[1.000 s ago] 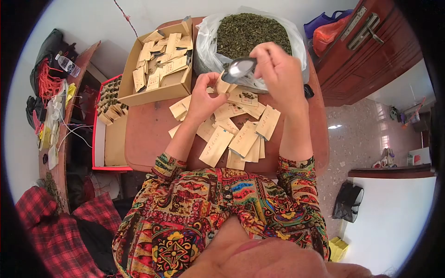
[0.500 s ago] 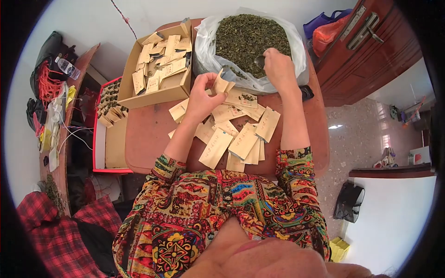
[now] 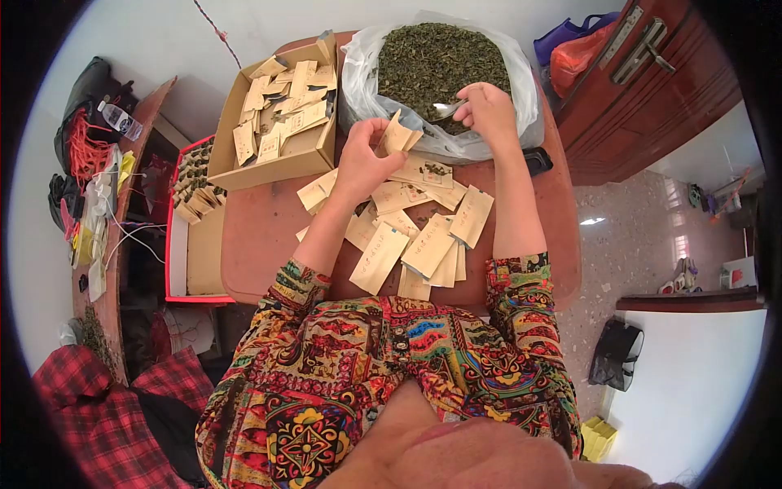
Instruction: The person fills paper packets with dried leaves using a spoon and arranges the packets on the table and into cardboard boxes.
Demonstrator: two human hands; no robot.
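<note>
My left hand [image 3: 368, 156] is closed on a small kraft paper packet [image 3: 399, 134], held tilted with its mouth towards the tea bag. My right hand [image 3: 490, 114] grips a metal spoon [image 3: 446, 107], whose shiny bowl is over the near edge of the dried tea leaves [image 3: 440, 65]. The leaves fill a large clear plastic bag [image 3: 362, 77]. Below my hands, several paper packets [image 3: 428, 244] lie in a loose overlapping pile on the table, some with printed or handwritten marks. A few leaves lie on top of the upper packets.
A cardboard box [image 3: 326, 147] full of packets stands at the table's back left. Beside the brown table [image 3: 261, 236], a red-edged box [image 3: 204, 253] holds packets in rows. A dark phone-like object [image 3: 538, 161] lies right of the bag. A wooden door [image 3: 652, 90] stands at the right.
The spoon has come up out of the leaves and moved slightly left, towards the packet. My left hand has turned the packet, its mouth now facing more to the right.
</note>
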